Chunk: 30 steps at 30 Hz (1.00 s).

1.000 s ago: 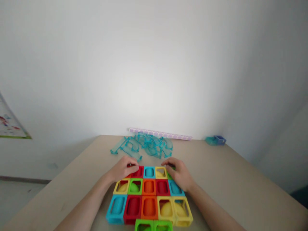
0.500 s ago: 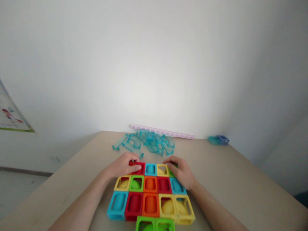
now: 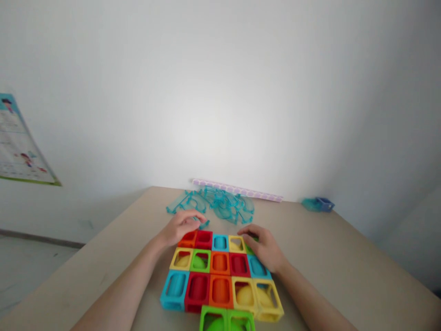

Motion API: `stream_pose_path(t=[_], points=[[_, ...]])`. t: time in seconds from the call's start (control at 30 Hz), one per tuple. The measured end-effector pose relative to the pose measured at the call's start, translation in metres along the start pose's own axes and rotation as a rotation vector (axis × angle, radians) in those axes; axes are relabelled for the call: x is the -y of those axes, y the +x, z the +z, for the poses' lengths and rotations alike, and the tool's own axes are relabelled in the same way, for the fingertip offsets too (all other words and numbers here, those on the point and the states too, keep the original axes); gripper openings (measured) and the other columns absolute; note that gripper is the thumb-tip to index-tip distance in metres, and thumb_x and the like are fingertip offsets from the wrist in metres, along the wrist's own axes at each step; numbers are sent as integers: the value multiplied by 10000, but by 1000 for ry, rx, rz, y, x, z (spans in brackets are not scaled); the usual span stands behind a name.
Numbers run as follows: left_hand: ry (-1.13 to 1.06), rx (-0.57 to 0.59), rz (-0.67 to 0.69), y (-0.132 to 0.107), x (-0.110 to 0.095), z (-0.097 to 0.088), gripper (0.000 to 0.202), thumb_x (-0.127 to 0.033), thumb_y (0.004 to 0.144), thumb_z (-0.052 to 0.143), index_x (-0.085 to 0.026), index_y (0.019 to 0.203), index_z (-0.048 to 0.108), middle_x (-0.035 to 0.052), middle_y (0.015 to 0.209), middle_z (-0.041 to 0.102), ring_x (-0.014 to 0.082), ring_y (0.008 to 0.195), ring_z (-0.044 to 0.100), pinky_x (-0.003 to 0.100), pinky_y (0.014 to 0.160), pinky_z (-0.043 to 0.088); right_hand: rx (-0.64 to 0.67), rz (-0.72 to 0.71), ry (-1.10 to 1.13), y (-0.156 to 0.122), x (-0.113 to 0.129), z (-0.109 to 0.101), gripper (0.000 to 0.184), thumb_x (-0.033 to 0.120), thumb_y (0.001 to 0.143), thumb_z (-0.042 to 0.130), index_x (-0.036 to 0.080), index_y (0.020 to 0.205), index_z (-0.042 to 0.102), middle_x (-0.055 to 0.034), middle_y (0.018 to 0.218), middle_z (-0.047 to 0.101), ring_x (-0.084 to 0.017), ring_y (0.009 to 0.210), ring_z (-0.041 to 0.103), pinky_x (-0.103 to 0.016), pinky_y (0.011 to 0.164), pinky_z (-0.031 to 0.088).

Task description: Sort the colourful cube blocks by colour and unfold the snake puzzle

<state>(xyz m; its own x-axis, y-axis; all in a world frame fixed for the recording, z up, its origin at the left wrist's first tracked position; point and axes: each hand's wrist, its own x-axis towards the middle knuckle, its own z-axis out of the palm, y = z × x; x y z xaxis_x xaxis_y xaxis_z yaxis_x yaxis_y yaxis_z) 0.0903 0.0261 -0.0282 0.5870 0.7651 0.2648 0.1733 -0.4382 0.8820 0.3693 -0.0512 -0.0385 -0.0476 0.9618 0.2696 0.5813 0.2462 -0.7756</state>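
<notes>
A mat of colourful hollow blocks (image 3: pixel 220 262), joined in rows, lies in front of me. My left hand (image 3: pixel 182 226) hovers at its back left corner, fingers extended and curved, holding nothing. Just below that hand are an orange block (image 3: pixel 188 239) and a red block (image 3: pixel 204 239). The fingertips are close to the end of a clear teal piece (image 3: pixel 204 225). At the back right corner my right hand (image 3: pixel 264 247) curls round a green block (image 3: pixel 251 248), which it partly hides. Two green blocks (image 3: pixel 227 320) stick out at the front, cut by the picture's edge.
Several clear teal curved pieces (image 3: pixel 223 205) are heaped behind the mat. A purple-and-white patterned strip (image 3: pixel 241 190) lies along the wall. Near the far right corner sits a blue block (image 3: pixel 325 204) beside a teal piece (image 3: pixel 310 205). A poster (image 3: pixel 24 142) hangs at left.
My left hand has let go of the red and orange blocks and risen slightly away towards the teal pieces. My right hand stays on the green block. The view has shifted a little left.
</notes>
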Motion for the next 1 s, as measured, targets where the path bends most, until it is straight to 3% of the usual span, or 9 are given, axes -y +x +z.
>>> stream_pose_path(t=[0.17,0.33,0.5,0.67,0.77,0.87,0.93,1.0], points=[[-73,-13,-82,1,5,-4,330,-399,818,560,-119,929,696,86,831,697,182,715,625,271,644,460,7,5,-13,0,-1,1,237,301,803,506,181,848,706,-61,899,714,-230,866,641,-353,818,479],[229,188,-83,1,2,1,250,-359,783,610,-127,765,702,34,690,655,155,641,560,238,584,390,-2,15,-24,0,0,3,242,302,811,500,176,849,703,-56,888,712,-224,858,643,-340,804,476],[315,221,-16,-1,-2,0,251,-384,789,624,-146,821,697,25,773,651,160,719,564,226,637,395,0,-15,-69,1,-2,2,238,289,837,483,182,860,695,-50,864,702,-212,836,641,-332,788,483],[272,228,-60,-2,-2,0,266,-400,773,652,-153,867,677,25,842,641,159,753,569,222,664,410,14,-175,-313,3,10,-1,240,264,870,467,197,929,690,-71,921,669,-223,888,619,-347,824,468],[257,234,-95,-2,1,0,285,-407,765,661,-152,892,655,14,822,629,157,748,559,224,653,409,87,-264,-395,9,32,8,256,273,885,469,207,1008,683,-85,998,645,-232,968,596,-349,882,442],[237,236,-118,-2,2,1,290,-404,766,659,-144,894,638,12,802,620,156,729,551,228,632,407,247,-282,-341,19,56,27,304,366,909,474,210,1083,670,-86,1044,638,-219,986,596,-319,887,432],[236,230,-102,-2,2,3,270,-395,784,641,-141,875,627,11,787,611,155,723,543,232,631,404,352,-255,-366,24,65,41,346,444,888,506,185,1033,682,-96,991,647,-228,938,608,-318,843,438],[258,194,-67,-3,1,5,259,-399,820,599,-143,855,619,11,784,602,153,728,532,236,646,401,374,-185,-412,27,66,52,362,480,871,519,167,953,682,-95,911,656,-232,864,616,-324,780,441]])
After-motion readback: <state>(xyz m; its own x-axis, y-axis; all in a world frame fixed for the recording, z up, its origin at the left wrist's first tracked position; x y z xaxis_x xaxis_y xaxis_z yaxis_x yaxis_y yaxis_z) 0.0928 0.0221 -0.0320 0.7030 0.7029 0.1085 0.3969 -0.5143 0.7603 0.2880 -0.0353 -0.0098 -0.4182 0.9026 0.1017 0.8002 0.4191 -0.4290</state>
